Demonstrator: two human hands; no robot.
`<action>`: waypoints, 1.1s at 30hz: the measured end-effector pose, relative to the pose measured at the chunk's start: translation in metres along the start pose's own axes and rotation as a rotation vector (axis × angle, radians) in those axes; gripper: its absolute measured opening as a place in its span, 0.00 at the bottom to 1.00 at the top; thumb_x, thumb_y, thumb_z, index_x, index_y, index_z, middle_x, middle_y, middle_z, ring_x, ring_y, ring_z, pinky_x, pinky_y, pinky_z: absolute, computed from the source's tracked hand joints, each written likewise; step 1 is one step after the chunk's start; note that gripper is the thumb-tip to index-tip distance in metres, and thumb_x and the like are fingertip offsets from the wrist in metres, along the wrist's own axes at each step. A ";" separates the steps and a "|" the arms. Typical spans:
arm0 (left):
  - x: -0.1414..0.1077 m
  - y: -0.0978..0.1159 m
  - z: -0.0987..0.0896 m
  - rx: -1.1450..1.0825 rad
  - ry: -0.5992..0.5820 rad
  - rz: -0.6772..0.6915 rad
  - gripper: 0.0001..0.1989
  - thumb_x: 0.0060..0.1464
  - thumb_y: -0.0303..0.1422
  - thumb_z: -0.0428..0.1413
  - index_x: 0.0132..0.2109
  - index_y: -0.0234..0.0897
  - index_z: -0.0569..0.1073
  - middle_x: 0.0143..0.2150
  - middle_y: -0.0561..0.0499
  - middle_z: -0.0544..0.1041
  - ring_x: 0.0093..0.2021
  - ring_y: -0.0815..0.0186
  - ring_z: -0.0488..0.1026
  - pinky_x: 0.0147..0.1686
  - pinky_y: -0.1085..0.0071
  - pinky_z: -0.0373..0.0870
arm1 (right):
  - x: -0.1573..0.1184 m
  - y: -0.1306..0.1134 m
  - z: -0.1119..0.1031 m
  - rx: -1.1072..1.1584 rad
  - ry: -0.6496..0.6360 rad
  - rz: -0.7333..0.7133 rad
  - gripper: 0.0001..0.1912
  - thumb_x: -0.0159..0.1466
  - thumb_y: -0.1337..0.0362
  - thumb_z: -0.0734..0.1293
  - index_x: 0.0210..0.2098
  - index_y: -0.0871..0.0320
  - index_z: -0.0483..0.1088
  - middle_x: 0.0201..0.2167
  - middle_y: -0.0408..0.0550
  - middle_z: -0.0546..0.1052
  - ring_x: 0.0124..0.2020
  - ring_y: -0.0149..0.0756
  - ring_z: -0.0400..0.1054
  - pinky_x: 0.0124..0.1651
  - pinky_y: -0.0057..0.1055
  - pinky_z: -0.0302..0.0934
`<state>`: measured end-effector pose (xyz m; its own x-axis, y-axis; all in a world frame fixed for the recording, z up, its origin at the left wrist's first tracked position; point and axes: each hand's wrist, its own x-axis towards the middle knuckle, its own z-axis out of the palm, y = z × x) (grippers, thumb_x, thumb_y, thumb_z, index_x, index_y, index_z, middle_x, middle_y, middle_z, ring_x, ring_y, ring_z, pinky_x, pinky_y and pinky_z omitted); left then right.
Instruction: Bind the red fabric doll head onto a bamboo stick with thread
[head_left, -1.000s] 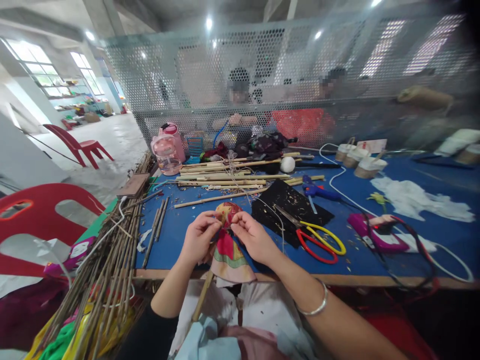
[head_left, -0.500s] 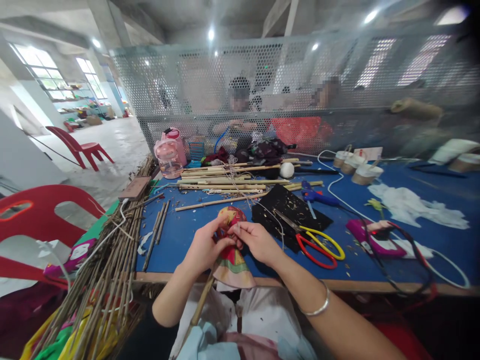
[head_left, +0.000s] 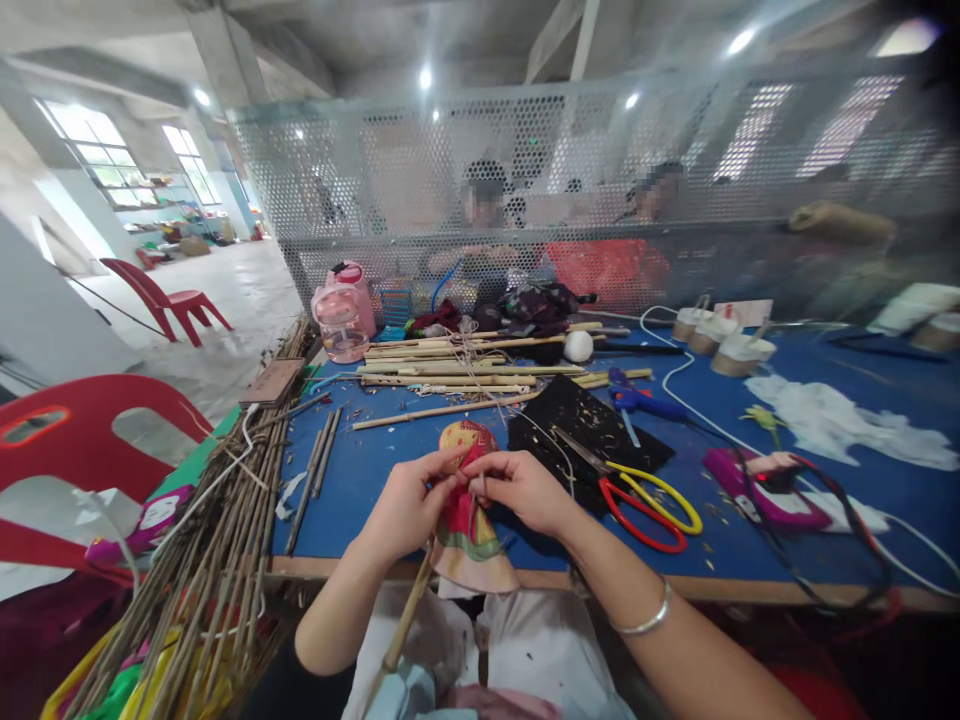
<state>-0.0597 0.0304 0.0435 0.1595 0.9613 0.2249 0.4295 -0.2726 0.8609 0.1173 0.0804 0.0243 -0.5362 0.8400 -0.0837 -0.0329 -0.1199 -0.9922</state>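
Observation:
A patterned cloth piece (head_left: 472,555) in red, yellow and green hangs at the table's front edge, with a rounded bulge at its top. My left hand (head_left: 416,500) pinches the gathered cloth just below that bulge. Close against it, my right hand (head_left: 529,490) has its fingertips closed on the same gather, where a thin dark strand shows. Below the cloth a bamboo stick (head_left: 405,615) slants down over my lap. Scissors (head_left: 649,505) with red and yellow handles lie to the right, partly on a black cloth (head_left: 592,430).
Bamboo sticks (head_left: 450,370) and a white ball (head_left: 578,347) lie behind my hands. A blue glue gun (head_left: 645,398), a purple power strip (head_left: 765,490) and cups (head_left: 739,352) are at right. Bundled twigs (head_left: 225,540) cover the left edge. Beyond the mesh screen (head_left: 420,150), people sit.
My left thumb and fingertips have drawn in closer to my right fingertips at the gather. The whole view has shifted slightly, with the table appearing a little lower and farther right.

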 end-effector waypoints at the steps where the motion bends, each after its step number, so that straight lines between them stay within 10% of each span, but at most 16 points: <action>1: 0.003 -0.005 0.003 0.009 0.012 0.005 0.18 0.55 0.28 0.51 0.53 0.40 0.72 0.38 0.52 0.80 0.34 0.69 0.74 0.39 0.74 0.69 | 0.001 0.000 -0.001 0.022 0.013 0.011 0.17 0.46 0.57 0.75 0.31 0.61 0.74 0.21 0.40 0.73 0.22 0.27 0.64 0.30 0.28 0.59; 17: 0.016 -0.024 0.021 0.059 -0.025 0.118 0.18 0.51 0.27 0.55 0.50 0.40 0.72 0.36 0.52 0.80 0.37 0.67 0.75 0.40 0.72 0.69 | -0.003 0.005 -0.006 -0.027 -0.005 -0.059 0.12 0.46 0.61 0.75 0.25 0.62 0.73 0.21 0.42 0.75 0.23 0.27 0.67 0.29 0.26 0.61; 27: 0.007 -0.025 0.025 -0.164 0.097 -0.043 0.16 0.50 0.28 0.56 0.48 0.35 0.70 0.31 0.51 0.78 0.32 0.68 0.75 0.36 0.73 0.70 | -0.008 0.010 0.011 -0.827 0.439 -0.670 0.11 0.60 0.70 0.62 0.36 0.55 0.76 0.33 0.49 0.80 0.35 0.37 0.74 0.41 0.33 0.68; 33: 0.008 -0.026 0.022 -0.251 0.059 -0.051 0.17 0.55 0.33 0.53 0.52 0.33 0.70 0.36 0.48 0.79 0.37 0.66 0.75 0.40 0.71 0.70 | -0.002 0.011 0.020 -0.863 0.516 -0.721 0.08 0.61 0.69 0.63 0.32 0.56 0.75 0.30 0.49 0.78 0.34 0.36 0.73 0.40 0.32 0.68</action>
<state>-0.0499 0.0446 0.0126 0.0883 0.9762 0.1979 0.2000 -0.2120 0.9566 0.1012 0.0672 0.0155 -0.2241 0.7032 0.6747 0.4888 0.6801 -0.5464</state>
